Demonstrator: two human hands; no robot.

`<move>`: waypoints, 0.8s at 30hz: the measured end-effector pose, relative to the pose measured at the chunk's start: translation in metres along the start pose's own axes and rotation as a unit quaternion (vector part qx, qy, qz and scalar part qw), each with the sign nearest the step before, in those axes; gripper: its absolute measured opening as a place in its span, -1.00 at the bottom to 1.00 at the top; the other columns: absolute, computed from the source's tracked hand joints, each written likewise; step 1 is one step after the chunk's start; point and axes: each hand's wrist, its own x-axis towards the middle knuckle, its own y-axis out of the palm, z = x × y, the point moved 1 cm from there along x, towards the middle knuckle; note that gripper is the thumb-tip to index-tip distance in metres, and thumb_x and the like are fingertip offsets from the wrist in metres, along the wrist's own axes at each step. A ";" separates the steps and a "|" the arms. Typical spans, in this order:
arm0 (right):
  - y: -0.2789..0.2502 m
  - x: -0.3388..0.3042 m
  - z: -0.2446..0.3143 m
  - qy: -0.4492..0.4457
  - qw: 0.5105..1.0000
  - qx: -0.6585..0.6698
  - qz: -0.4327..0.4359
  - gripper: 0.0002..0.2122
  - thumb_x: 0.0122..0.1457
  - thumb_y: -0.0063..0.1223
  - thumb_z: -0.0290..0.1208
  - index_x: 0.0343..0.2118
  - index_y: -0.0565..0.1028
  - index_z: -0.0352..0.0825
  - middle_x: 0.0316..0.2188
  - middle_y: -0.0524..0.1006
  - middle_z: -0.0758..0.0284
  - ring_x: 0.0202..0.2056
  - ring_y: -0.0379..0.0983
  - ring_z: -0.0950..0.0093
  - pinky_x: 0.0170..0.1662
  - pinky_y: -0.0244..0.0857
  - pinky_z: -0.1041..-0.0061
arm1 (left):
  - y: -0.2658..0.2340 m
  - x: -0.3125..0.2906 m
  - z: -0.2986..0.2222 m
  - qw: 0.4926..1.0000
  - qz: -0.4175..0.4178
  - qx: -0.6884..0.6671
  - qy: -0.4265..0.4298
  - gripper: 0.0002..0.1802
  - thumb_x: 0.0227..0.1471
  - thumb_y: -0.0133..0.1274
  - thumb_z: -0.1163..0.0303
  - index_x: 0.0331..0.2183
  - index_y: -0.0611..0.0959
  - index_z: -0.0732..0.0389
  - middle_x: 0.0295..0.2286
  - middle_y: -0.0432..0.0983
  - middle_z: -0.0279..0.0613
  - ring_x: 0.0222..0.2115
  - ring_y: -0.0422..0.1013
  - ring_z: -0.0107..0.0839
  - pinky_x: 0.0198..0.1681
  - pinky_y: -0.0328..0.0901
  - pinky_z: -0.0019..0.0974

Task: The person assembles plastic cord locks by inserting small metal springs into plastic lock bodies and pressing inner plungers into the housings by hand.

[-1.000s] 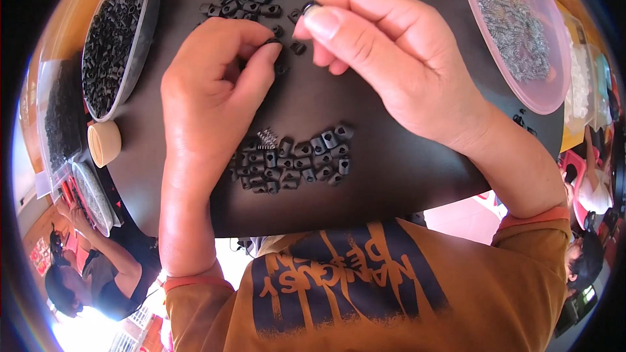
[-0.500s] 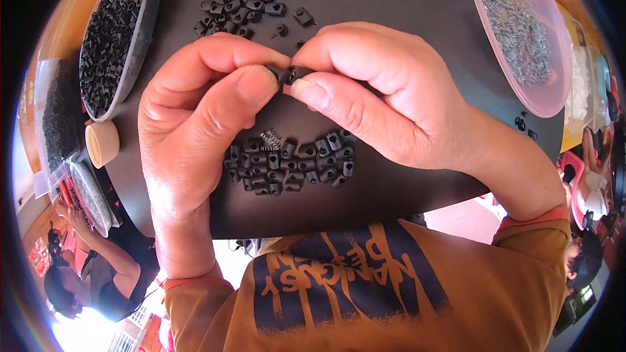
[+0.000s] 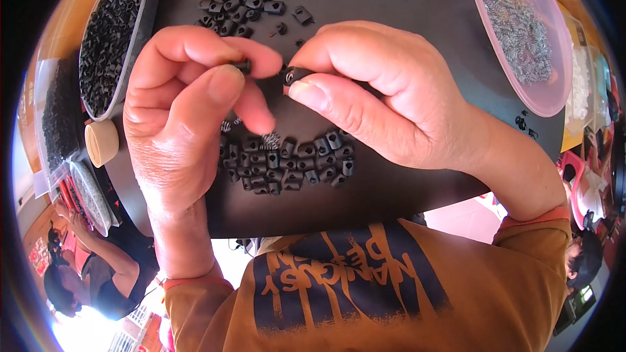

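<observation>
- Above the dark tabletop, near its middle: both hands raised, fingertips close to each other but apart.
- Left hand: thumb and a finger closed in a pinch on a small black plastic plug; other fingers loosely spread, two reaching toward the opposite hand.
- Right hand: thumb and forefinger pinched tight on a black barrel piece, its end turned toward the left hand; pale curved glint at that end, too small to make out. Remaining fingers mostly hidden.
- Below the hands, on the near side: black barrels with side holes, packed in rough rows; small clump of metal coil springs at the upper edge of these. More coils show just beside the left hand.
- Beyond the hands: loose heap of similar barrels; a lone barrel just right of it.
- Left edge: long translucent tub full of small black parts; tan ring-shaped object near its lower end.
- Right edge: pink oval tub holding many springs; a few tiny black pieces on the table below it.
- Lower left, beyond the table: a co-worker in dark clothing.
</observation>
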 end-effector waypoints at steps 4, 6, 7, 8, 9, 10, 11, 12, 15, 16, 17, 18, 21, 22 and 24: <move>-0.001 0.000 0.001 -0.001 1.000 -0.004 0.005 -0.88 0.13 -0.02 -0.45 -0.37 0.43 -0.42 -0.54 0.42 0.26 -0.52 0.34 0.36 -0.44 0.20 0.53 | -0.005 0.000 0.001 0.999 0.032 0.010 0.005 -0.80 0.03 -0.05 0.42 -0.28 0.47 0.32 -0.40 0.41 -0.07 -0.64 0.23 -0.56 -0.51 0.19 -0.56; -0.001 0.001 0.001 -0.007 1.000 -0.006 0.003 -0.87 0.13 -0.02 -0.45 -0.37 0.43 -0.41 -0.54 0.42 0.26 -0.51 0.34 0.36 -0.43 0.20 0.53 | -0.004 -0.001 0.000 0.999 0.019 0.043 -0.005 -0.78 0.04 -0.05 0.44 -0.25 0.48 0.35 -0.39 0.40 -0.10 -0.63 0.23 -0.58 -0.51 0.17 -0.58; -0.001 0.001 0.002 0.001 1.000 -0.009 0.011 -0.87 0.13 -0.02 -0.44 -0.37 0.43 -0.41 -0.54 0.42 0.26 -0.51 0.35 0.36 -0.43 0.21 0.53 | -0.004 -0.001 -0.001 0.999 0.018 0.043 -0.005 -0.78 0.04 -0.05 0.44 -0.25 0.48 0.35 -0.39 0.40 -0.10 -0.63 0.23 -0.58 -0.51 0.17 -0.58; -0.001 0.001 0.002 0.009 1.000 -0.013 0.019 -0.87 0.13 -0.03 -0.43 -0.37 0.43 -0.41 -0.54 0.42 0.26 -0.50 0.35 0.35 -0.42 0.21 0.53 | -0.003 -0.001 -0.001 0.998 0.028 0.059 0.007 -0.76 0.05 -0.06 0.44 -0.23 0.48 0.36 -0.39 0.40 -0.12 -0.63 0.23 -0.59 -0.51 0.16 -0.58; -0.001 0.001 0.002 0.009 1.000 -0.013 0.018 -0.87 0.13 -0.03 -0.43 -0.37 0.43 -0.41 -0.54 0.42 0.26 -0.50 0.35 0.35 -0.42 0.21 0.53 | -0.003 -0.001 -0.001 0.996 0.039 0.076 0.018 -0.75 0.05 -0.06 0.45 -0.22 0.48 0.38 -0.38 0.39 -0.13 -0.62 0.22 -0.60 -0.51 0.15 -0.59; -0.001 0.001 0.002 0.010 1.000 -0.011 0.022 -0.86 0.13 -0.02 -0.42 -0.37 0.43 -0.41 -0.54 0.42 0.26 -0.51 0.35 0.35 -0.43 0.21 0.53 | -0.002 -0.001 -0.002 0.996 0.039 0.076 0.018 -0.75 0.05 -0.06 0.45 -0.22 0.48 0.38 -0.38 0.39 -0.13 -0.62 0.22 -0.60 -0.51 0.15 -0.59; -0.001 0.001 0.002 0.011 1.000 -0.009 0.025 -0.86 0.13 -0.02 -0.42 -0.38 0.43 -0.41 -0.54 0.41 0.26 -0.52 0.34 0.35 -0.44 0.20 0.52 | 0.000 -0.001 -0.003 0.995 0.041 0.087 0.017 -0.75 0.05 -0.06 0.45 -0.22 0.48 0.38 -0.38 0.39 -0.13 -0.62 0.23 -0.60 -0.51 0.15 -0.59; -0.001 0.000 0.002 0.012 1.000 -0.009 0.025 -0.86 0.13 -0.02 -0.42 -0.38 0.43 -0.41 -0.54 0.41 0.26 -0.52 0.34 0.35 -0.44 0.20 0.52 | 0.002 -0.002 -0.004 0.994 0.044 0.097 0.015 -0.75 0.04 -0.05 0.45 -0.22 0.48 0.39 -0.38 0.39 -0.13 -0.61 0.23 -0.61 -0.51 0.15 -0.60; 0.000 0.000 0.002 0.010 1.000 -0.009 0.027 -0.86 0.13 -0.01 -0.41 -0.39 0.42 -0.40 -0.56 0.39 0.26 -0.54 0.33 0.35 -0.46 0.19 0.52 | 0.007 -0.005 -0.007 0.996 -0.013 0.084 -0.040 -0.77 0.03 -0.02 0.46 -0.26 0.49 0.40 -0.36 0.39 -0.12 -0.60 0.25 -0.61 -0.51 0.16 -0.62; 0.000 0.000 0.002 0.005 1.000 -0.007 0.028 -0.86 0.13 -0.02 -0.41 -0.40 0.41 -0.40 -0.58 0.38 0.27 -0.55 0.32 0.35 -0.48 0.18 0.51 | 0.006 -0.006 -0.007 0.996 -0.014 0.084 -0.040 -0.77 0.03 -0.02 0.46 -0.26 0.49 0.40 -0.36 0.39 -0.12 -0.60 0.25 -0.61 -0.51 0.16 -0.62; 0.000 0.000 0.001 -0.001 1.000 -0.004 0.028 -0.86 0.13 -0.02 -0.41 -0.40 0.41 -0.40 -0.59 0.37 0.27 -0.56 0.31 0.34 -0.50 0.17 0.50 | 0.005 -0.007 -0.008 0.995 -0.006 0.095 -0.035 -0.77 0.02 -0.01 0.46 -0.27 0.49 0.40 -0.35 0.38 -0.12 -0.60 0.25 -0.62 -0.51 0.16 -0.62; 0.000 0.000 0.001 -0.001 1.000 -0.005 0.028 -0.86 0.13 -0.02 -0.41 -0.40 0.41 -0.40 -0.59 0.37 0.27 -0.56 0.31 0.34 -0.50 0.17 0.50 | 0.004 -0.007 -0.008 0.994 0.003 0.105 -0.029 -0.78 0.01 0.00 0.46 -0.29 0.49 0.40 -0.34 0.38 -0.11 -0.60 0.26 -0.62 -0.51 0.16 -0.63; 0.001 -0.001 0.001 -0.009 0.999 -0.008 0.032 -0.85 0.13 -0.02 -0.40 -0.40 0.40 -0.40 -0.60 0.36 0.27 -0.57 0.29 0.33 -0.51 0.16 0.49 | 0.004 -0.007 -0.009 0.988 0.023 0.151 -0.010 -0.79 0.02 0.00 0.46 -0.30 0.48 0.40 -0.33 0.37 -0.11 -0.59 0.26 -0.62 -0.50 0.16 -0.62; 0.001 -0.001 0.001 -0.011 0.999 -0.008 0.031 -0.85 0.13 -0.01 -0.40 -0.40 0.40 -0.39 -0.60 0.35 0.27 -0.58 0.29 0.33 -0.51 0.15 0.49 | 0.004 -0.007 -0.008 0.988 0.023 0.151 -0.011 -0.79 0.02 0.00 0.46 -0.30 0.48 0.40 -0.33 0.37 -0.11 -0.59 0.26 -0.62 -0.50 0.16 -0.62; 0.002 -0.001 0.000 -0.014 0.999 -0.008 0.029 -0.85 0.13 -0.01 -0.39 -0.40 0.40 -0.39 -0.61 0.35 0.28 -0.58 0.28 0.32 -0.52 0.15 0.48 | 0.004 -0.007 -0.006 0.988 0.021 0.156 0.009 -0.80 0.01 0.00 0.47 -0.31 0.48 0.39 -0.32 0.37 -0.12 -0.58 0.26 -0.62 -0.50 0.17 -0.62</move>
